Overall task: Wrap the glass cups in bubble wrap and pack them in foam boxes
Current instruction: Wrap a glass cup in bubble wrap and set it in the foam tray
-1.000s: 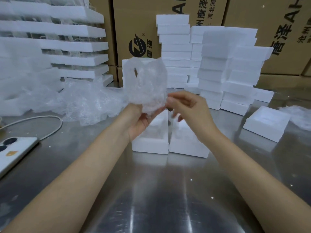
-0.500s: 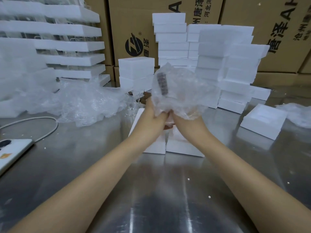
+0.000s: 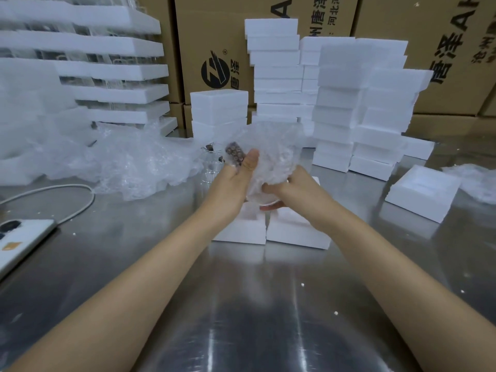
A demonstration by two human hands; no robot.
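Observation:
Both hands hold a bubble-wrap bundle (image 3: 271, 154) above the table's middle. My left hand (image 3: 232, 183) grips its left side with the thumb pressed up against the wrap. My right hand (image 3: 290, 187) clasps the bundle from the lower right. A glass cup inside shows only faintly through the wrap. A dark patch sits on the wrap by my left thumb. Under the hands lie two open foam box halves (image 3: 295, 232) side by side. A bare glass cup (image 3: 212, 167) stands just left of my left hand.
A loose bubble-wrap heap (image 3: 126, 162) spreads at the left. Stacks of foam boxes (image 3: 354, 103) rise behind, a single foam box (image 3: 421, 194) lies right, and foam trays (image 3: 107, 68) are stacked far left. A phone (image 3: 18, 237) with cable lies at the left edge.
The wrap was held up as a loose sheet. It has since come down and been gathered around the cup, with both hands closing in on the bundle.

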